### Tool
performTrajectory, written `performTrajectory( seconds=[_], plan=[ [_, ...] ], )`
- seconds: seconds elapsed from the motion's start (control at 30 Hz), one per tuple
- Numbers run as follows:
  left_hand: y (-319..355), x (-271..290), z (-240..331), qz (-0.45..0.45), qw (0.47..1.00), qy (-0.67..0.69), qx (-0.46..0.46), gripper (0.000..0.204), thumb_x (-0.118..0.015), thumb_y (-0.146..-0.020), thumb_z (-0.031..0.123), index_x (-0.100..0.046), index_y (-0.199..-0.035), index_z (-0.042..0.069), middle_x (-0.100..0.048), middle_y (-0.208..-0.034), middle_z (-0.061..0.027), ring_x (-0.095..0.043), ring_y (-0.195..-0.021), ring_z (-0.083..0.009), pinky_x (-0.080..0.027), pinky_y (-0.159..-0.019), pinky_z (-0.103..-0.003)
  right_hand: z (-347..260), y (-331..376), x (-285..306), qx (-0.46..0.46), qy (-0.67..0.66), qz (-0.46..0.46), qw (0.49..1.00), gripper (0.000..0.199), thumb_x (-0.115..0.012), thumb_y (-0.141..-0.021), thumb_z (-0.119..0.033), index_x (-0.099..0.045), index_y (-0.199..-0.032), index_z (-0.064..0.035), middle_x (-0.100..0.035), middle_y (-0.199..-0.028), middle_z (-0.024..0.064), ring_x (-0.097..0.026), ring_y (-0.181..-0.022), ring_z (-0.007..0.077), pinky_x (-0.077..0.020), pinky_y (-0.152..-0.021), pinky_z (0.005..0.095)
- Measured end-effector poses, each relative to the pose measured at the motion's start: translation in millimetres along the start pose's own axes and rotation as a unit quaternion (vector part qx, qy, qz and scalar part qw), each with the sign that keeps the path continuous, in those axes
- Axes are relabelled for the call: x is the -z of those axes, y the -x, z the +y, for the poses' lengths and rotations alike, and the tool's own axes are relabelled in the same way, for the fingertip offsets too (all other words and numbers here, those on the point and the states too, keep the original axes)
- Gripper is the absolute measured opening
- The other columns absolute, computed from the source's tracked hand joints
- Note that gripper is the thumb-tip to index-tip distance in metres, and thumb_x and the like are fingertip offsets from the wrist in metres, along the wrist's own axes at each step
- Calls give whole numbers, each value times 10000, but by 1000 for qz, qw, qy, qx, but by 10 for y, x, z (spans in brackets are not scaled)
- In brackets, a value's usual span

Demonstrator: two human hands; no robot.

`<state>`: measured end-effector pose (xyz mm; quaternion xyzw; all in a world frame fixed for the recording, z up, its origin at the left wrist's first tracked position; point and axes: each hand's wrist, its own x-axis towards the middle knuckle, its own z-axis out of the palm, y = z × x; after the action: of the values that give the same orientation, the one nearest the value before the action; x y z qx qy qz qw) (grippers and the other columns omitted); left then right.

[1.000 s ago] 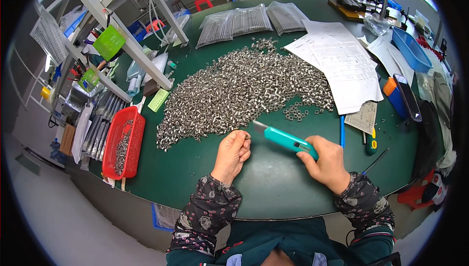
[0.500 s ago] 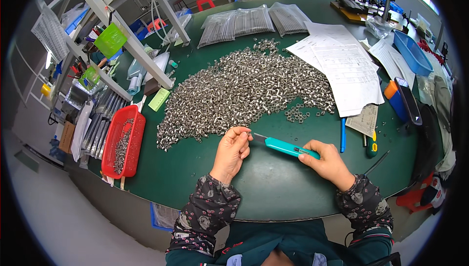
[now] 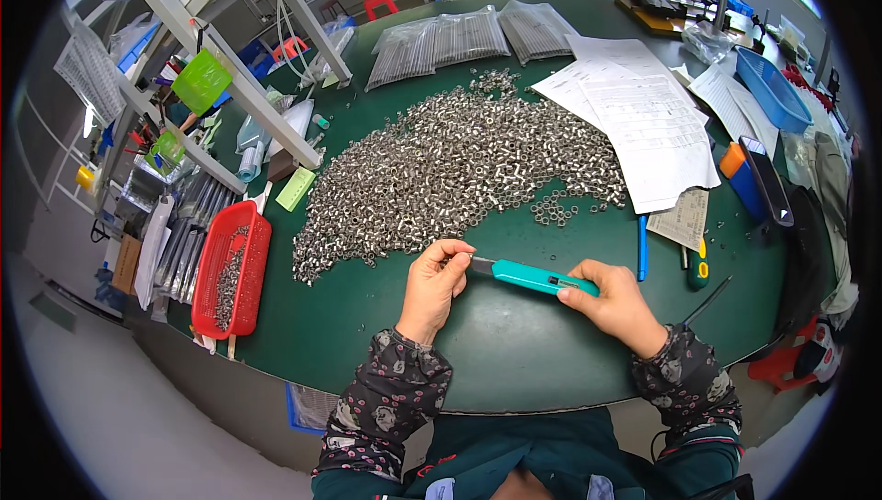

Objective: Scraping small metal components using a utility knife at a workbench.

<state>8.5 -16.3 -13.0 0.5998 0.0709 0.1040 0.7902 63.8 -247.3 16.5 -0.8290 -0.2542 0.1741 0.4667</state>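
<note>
Head view, looking down on a round green table point(image 3: 514, 353) that fills the middle of the frame. At lower centre my right hand point(image 3: 617, 303) is closed around the rear of a teal utility knife point(image 3: 533, 277), which lies nearly level and points toward the left of the frame. My left hand point(image 3: 434, 281) meets the front of the knife, its fingers point(image 3: 457, 250) curled and pinched at the metal tip; whether they hold a small part there is too fine to tell. Both forearms, in dark flowered sleeves, enter from the lower edge. Just above my hands, across the centre of the frame, a broad heap of small silver metal parts point(image 3: 459, 169) spreads over the table, with a few strays point(image 3: 556, 213) lying apart at its lower right. At left of centre a red mesh basket point(image 3: 231, 281) sits at the table rim and holds more of the same parts. White paper sheets point(image 3: 643, 123) lie at upper right, overlapping the edge of the heap; below them a blue pen point(image 3: 641, 247) rests just right of my right hand. Clear bags of long thin pieces point(image 3: 469, 36) lie at top centre. A blue tray point(image 3: 772, 91) stands at far right, and a metal shelf frame point(image 3: 230, 78) crosses the upper left.
</note>
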Motion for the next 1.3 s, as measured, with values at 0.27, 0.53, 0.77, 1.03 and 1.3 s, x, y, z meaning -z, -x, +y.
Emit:
performTrajectory(
  seconds=[0.27,0.53,0.77,1.03,1.3],
  plan=[
    [2,13,-4,35,989,138,49,142,-488,-855,153,-533,-855,18,-469,-671,-7,-316,-474,-32,-269,-405,-158,-87,65,-65,152,113,147,971,230,-616,-706,-241,-563,-776,-29,-561,-636,139,-540,-557,305,-410,-505,377],
    [12,30,9,27,984,150,93,219,-468,-868,230,-519,-780,36,-457,-646,0,-295,-471,-35,-244,-386,-161,-23,19,-61,72,62,57,994,246,-617,-710,-262,-578,-781,-30,-552,-595,145,-551,-550,297,-409,-500,367],
    [12,-11,27,39,982,136,123,237,-475,-865,240,-493,-718,54,-434,-585,16,-273,-422,-24,-206,-352,-157,-9,0,-35,46,26,7,999,265,-621,-707,-281,-586,-773,-27,-548,-578,148,-547,-538,295,-408,-497,359],
    [12,-31,54,57,983,114,129,237,-494,-856,234,-482,-698,58,-425,-578,13,-276,-417,-22,-203,-349,-154,-47,34,-93,141,119,118,976,224,-634,-692,-226,-562,-757,-24,-534,-588,129,-534,-538,285,-398,-489,355],
    [1,-10,25,43,983,127,123,233,-506,-850,248,-490,-700,70,-447,-605,9,-289,-419,-18,-231,-359,-159,-33,-32,44,254,257,251,898,227,-659,-643,-129,-523,-803,-41,-505,-652,87,-518,-578,254,-393,-492,342]
  ],
)
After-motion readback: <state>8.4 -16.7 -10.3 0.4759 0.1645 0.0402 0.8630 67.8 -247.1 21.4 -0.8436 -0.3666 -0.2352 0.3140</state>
